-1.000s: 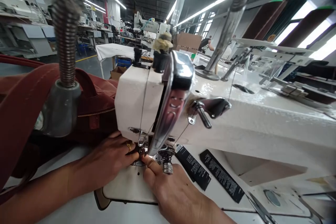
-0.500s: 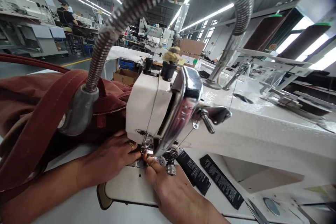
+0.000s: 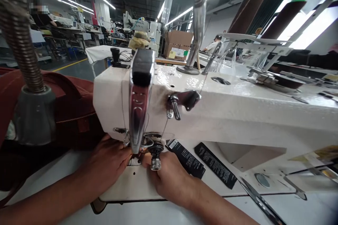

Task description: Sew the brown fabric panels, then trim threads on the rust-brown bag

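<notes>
A white sewing machine (image 3: pixel 211 112) fills the middle of the view, its chrome lever cover (image 3: pixel 142 105) in front of the needle area. My left hand (image 3: pixel 111 160) rests on the machine bed left of the needle, fingers drawn together beside a dark red bag (image 3: pixel 76 93). On the other side, my right hand (image 3: pixel 171 175) is closed, thumb and fingertips near the presser foot and partly behind the tension knob (image 3: pixel 155 161). Whatever the fingertips of both hands pinch is hidden by the machine and the fingers. The bag's zipper (image 3: pixel 76 117) shows above my left wrist.
Two black printed labels (image 3: pixel 187 158) (image 3: pixel 216 165) lie on the bed right of my right hand. Scissors (image 3: pixel 260 198) lie at the lower right. A flexible lamp neck (image 3: pixel 29 49) hangs at left. Brown thread cones (image 3: pixel 282 17) and a cardboard box (image 3: pixel 178 44) stand behind. Other people sit farther back.
The view has turned and shifted, so the lamp neck and machine head sit farther left. Both hands stay at the needle area; my right hand's fingers look more curled.
</notes>
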The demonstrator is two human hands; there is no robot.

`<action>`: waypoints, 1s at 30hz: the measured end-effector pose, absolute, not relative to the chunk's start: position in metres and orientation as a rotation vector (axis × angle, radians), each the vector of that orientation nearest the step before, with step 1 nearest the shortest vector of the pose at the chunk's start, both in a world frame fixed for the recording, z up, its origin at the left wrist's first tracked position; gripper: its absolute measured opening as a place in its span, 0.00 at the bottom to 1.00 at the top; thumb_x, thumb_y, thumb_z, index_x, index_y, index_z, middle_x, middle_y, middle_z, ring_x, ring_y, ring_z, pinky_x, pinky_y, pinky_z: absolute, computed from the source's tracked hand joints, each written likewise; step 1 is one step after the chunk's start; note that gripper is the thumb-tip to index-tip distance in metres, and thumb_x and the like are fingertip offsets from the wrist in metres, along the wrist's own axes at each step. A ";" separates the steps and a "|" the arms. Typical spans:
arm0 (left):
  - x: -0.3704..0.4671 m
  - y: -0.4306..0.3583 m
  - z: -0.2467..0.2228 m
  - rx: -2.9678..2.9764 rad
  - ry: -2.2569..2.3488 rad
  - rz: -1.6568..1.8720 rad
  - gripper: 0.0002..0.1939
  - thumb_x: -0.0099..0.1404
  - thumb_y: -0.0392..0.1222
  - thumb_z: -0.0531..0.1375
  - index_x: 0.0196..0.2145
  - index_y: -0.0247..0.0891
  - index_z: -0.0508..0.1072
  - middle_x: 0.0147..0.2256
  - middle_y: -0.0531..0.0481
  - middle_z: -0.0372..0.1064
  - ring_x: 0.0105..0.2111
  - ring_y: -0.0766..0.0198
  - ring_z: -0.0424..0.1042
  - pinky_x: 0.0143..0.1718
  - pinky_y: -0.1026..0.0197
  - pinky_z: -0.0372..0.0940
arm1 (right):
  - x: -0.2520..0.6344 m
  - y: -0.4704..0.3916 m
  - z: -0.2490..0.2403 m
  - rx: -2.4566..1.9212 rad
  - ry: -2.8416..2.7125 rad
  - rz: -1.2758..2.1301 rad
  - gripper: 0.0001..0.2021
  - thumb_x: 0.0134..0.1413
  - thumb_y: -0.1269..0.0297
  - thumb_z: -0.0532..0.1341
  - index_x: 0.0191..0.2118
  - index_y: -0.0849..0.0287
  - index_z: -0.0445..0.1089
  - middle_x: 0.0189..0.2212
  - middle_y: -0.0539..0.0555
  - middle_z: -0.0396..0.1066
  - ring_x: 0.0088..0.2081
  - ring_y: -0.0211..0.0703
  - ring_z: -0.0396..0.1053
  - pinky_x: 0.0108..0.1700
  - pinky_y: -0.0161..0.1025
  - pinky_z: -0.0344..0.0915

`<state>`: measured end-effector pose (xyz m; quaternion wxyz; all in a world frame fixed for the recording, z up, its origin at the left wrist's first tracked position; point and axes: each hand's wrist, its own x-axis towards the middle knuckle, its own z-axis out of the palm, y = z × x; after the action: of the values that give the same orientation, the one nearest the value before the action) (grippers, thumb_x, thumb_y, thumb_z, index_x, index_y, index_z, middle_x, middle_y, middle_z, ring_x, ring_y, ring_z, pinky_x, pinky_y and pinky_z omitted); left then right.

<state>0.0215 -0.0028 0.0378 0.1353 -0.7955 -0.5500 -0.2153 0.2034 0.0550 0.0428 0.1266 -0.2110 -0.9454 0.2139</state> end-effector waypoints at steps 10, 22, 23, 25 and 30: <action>0.016 -0.006 0.019 -2.326 -1.679 -0.645 0.16 0.59 0.30 0.45 0.31 0.43 0.69 0.25 0.57 0.71 0.27 0.64 0.69 0.35 0.60 0.57 | 0.200 0.049 0.042 -0.612 -2.761 0.568 0.12 0.40 0.77 0.52 0.34 0.60 0.62 0.34 0.54 0.67 0.33 0.41 0.65 0.32 0.34 0.60; 0.023 -0.005 0.025 -2.355 -1.433 -0.763 0.13 0.57 0.28 0.45 0.30 0.41 0.66 0.25 0.55 0.67 0.28 0.65 0.67 0.36 0.61 0.59 | 0.199 0.036 0.049 -0.433 -3.025 0.058 0.16 0.37 0.81 0.52 0.37 0.64 0.59 0.34 0.56 0.65 0.25 0.40 0.61 0.19 0.35 0.51; 0.023 -0.005 0.027 -2.346 -1.430 -0.761 0.13 0.57 0.28 0.45 0.29 0.41 0.66 0.25 0.55 0.67 0.27 0.65 0.66 0.35 0.62 0.59 | 0.200 0.036 0.050 -0.424 -3.026 0.052 0.16 0.37 0.82 0.52 0.37 0.64 0.59 0.34 0.56 0.65 0.25 0.40 0.61 0.20 0.35 0.51; 0.022 -0.005 0.030 -2.341 -1.458 -0.730 0.13 0.58 0.29 0.45 0.28 0.41 0.66 0.23 0.55 0.64 0.26 0.65 0.65 0.34 0.61 0.58 | 0.201 0.037 0.051 -0.410 -3.018 0.071 0.14 0.38 0.82 0.52 0.35 0.63 0.59 0.34 0.55 0.65 0.27 0.41 0.61 0.22 0.36 0.53; 0.016 -0.007 0.038 -2.368 -1.473 -0.618 0.13 0.60 0.32 0.45 0.30 0.43 0.67 0.27 0.55 0.66 0.32 0.62 0.66 0.41 0.57 0.57 | 0.203 0.039 0.053 -0.376 -3.032 0.068 0.13 0.41 0.82 0.51 0.35 0.64 0.60 0.34 0.55 0.64 0.30 0.42 0.62 0.22 0.37 0.52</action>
<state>0.0160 -0.0068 0.0385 0.1420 -0.8206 -0.5105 -0.2142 0.2030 0.0387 0.0532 0.0428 -0.1229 -0.9913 0.0221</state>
